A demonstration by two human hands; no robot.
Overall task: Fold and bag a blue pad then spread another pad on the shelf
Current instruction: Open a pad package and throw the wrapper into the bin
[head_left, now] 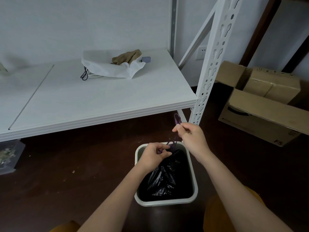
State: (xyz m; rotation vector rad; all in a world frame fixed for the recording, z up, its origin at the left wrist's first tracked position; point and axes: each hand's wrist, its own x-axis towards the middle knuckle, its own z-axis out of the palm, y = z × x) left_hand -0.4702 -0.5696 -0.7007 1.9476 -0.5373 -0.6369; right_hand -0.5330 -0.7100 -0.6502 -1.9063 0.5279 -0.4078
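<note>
Dark brown floor, white wall, white metal shelf [100,97] standing to my upper left with its board at about the height of my raised hand. Item one: grey bin [194,178] on the floor directly below me, between my knees. Item two: black bag [164,178] inside the bin, glossy, crumpled, its neck gathered up toward the far rim. Item three: purple drawstring [177,118], thin and limp, running from the bag's neck up and away from me, its long axis near upright. My right hand [192,136] is pinched shut on the upper loop of that string, above the far rim and nearer the shelf post; my left hand [153,154] is lower, curled closed on the string and the gathered neck just over the rim. The two hands are near each other, right above left, so the tightening pull likely runs along the string, up from the neck. Blue pad: not visible; I judge it to be inside the bag, but cannot confirm. Item four: white cloth sack [108,66] lying on the shelf board, well beyond my reach line, with a tan cloth [127,57] and a small grey object [146,59] on it. Cardboard boxes [267,104] stand on the floor to the right.
</note>
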